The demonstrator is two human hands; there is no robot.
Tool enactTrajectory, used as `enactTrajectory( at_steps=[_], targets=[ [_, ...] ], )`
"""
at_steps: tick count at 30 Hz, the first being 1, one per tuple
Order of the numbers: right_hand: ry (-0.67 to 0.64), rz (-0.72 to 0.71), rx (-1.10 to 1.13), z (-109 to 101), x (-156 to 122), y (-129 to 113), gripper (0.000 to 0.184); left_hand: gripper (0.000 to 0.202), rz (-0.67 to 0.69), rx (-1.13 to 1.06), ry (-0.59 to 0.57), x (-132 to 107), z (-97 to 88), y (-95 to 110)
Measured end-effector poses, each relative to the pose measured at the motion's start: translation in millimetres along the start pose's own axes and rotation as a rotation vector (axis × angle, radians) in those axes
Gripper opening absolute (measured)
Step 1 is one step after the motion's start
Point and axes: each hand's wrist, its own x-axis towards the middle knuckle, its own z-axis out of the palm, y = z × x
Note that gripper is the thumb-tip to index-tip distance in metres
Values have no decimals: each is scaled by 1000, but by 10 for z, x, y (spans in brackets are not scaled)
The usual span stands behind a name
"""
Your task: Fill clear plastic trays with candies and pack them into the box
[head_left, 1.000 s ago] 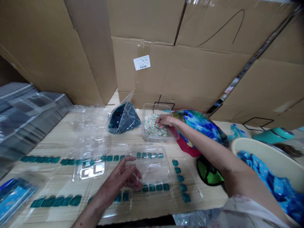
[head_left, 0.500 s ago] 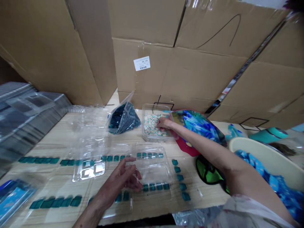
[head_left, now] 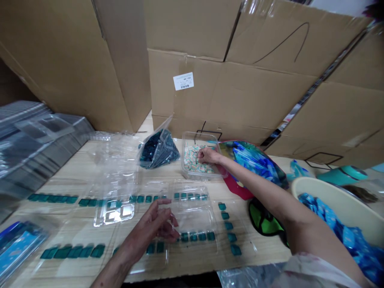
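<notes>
My right hand (head_left: 207,155) reaches into a clear plastic box (head_left: 198,175) of small white and teal pieces (head_left: 192,160). Its fingers are pinched together at the pieces; whatever is between them is hidden. My left hand (head_left: 162,223) is over the clear plastic trays (head_left: 195,218), fingers apart and holding nothing I can see. Teal square tiles (head_left: 198,236) lie in rows in and around the trays, with a further column of tiles (head_left: 229,226) to the right. Behind the trays, an open clear bag (head_left: 160,150) holds many dark teal pieces.
Stacked clear containers (head_left: 45,144) stand at left, above a blue packet (head_left: 18,252). At right are a colourful bag (head_left: 255,162), a green and black item (head_left: 264,218), a cream basin (head_left: 339,200) with blue packets and a teal bottle (head_left: 342,175). Cardboard boxes (head_left: 210,88) wall the back.
The view has shifted slightly, so the surroundings sit a little further right. My right hand stays in the box with its fingers pinched, and my left hand keeps nearly the same pose.
</notes>
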Motion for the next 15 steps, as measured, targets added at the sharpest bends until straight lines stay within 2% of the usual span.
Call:
enactTrajectory(
  at_steps=[5,8,11,15],
  targets=[
    [-62,-26,244,-121,73,30,14,51,1,12,7,10,0,-3],
    [-170,-20,423,-112,178,36,23,52,-8,14,7,22,5,-11],
    [-224,-11,342,-20,297,14,23,51,-13,11,2,30,27,-11],
    [-214,-32,204,80,396,-12,17,50,-14,6,11,26,51,9]
  ],
)
